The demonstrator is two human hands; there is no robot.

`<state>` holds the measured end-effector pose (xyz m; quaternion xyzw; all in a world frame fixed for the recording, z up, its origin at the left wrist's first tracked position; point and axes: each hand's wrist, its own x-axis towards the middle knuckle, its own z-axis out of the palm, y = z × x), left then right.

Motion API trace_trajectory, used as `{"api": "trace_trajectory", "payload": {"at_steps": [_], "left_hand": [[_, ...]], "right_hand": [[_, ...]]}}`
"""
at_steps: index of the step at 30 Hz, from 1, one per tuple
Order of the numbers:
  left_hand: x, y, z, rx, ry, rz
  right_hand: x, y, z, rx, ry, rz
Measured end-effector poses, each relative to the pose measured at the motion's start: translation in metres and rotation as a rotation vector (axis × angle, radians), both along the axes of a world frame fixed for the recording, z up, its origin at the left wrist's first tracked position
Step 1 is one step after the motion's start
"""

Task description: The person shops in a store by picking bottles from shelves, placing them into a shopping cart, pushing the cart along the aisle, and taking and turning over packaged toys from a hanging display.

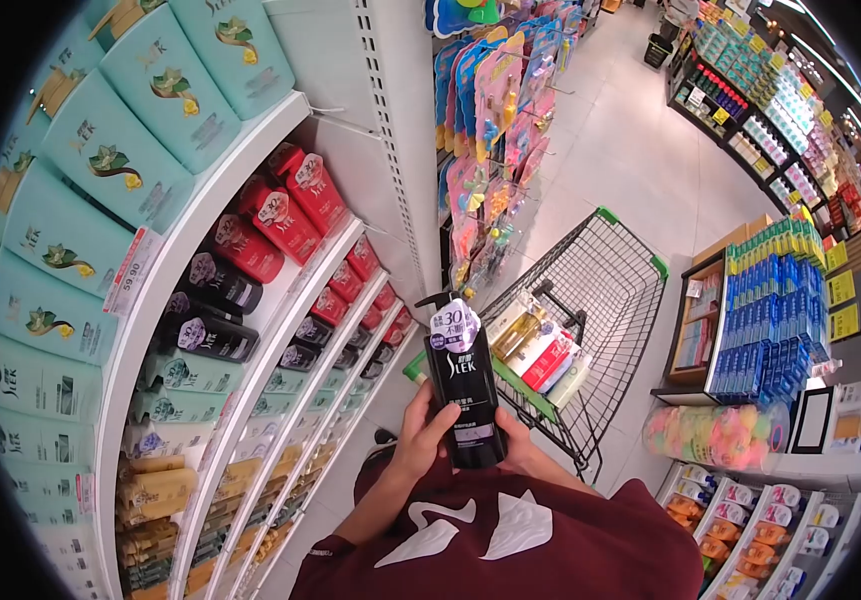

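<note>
Head view: black pump bottle (468,400), held before the maroon shirt (600,540);
Hands: left hand (420,437) and right hand (520,447), both curled around its lower sides;
Bottle body: probably weighty, firm, slick-walled;
Best hold: lower half, clear of pump head (436,299) and neck tag (453,323)

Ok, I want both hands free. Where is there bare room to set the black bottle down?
The cart has bare mesh between its packages and its far, green-cornered end. Beyond that end, open floor lies between the hanging packets and the blue boxes. Crowded: the cart's near part and the left shelf packed with teal bottles.
</note>
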<state>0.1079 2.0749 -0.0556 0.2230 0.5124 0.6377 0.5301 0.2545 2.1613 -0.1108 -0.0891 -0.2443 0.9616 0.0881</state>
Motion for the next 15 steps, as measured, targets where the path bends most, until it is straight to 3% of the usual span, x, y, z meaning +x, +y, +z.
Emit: {"api": "trace_trajectory", "payload": {"at_steps": [3,6,8,10,12,15], "left_hand": [[0.008,0.002,-0.001,0.03,0.014,0.056],[0.009,0.004,-0.006,0.104,0.068,0.113],[0.01,0.004,-0.005,0.133,0.105,0.094],[0.01,0.005,0.002,0.158,0.125,0.049],[0.011,0.002,-0.001,0.161,0.127,0.06],[0.008,-0.004,-0.014,0.165,-0.092,0.073]], "right_hand": [[0.002,0.002,0.006,-0.105,0.052,-0.015],[0.005,0.011,0.008,0.099,0.034,-0.054],[0.0,0.015,0.004,0.48,-0.045,-0.185],[0.003,0.021,0.018,0.47,-0.019,-0.156],[0.006,0.024,0.049,0.909,-0.164,-0.171],[0.012,0.027,0.08,1.001,-0.25,-0.053]]}}
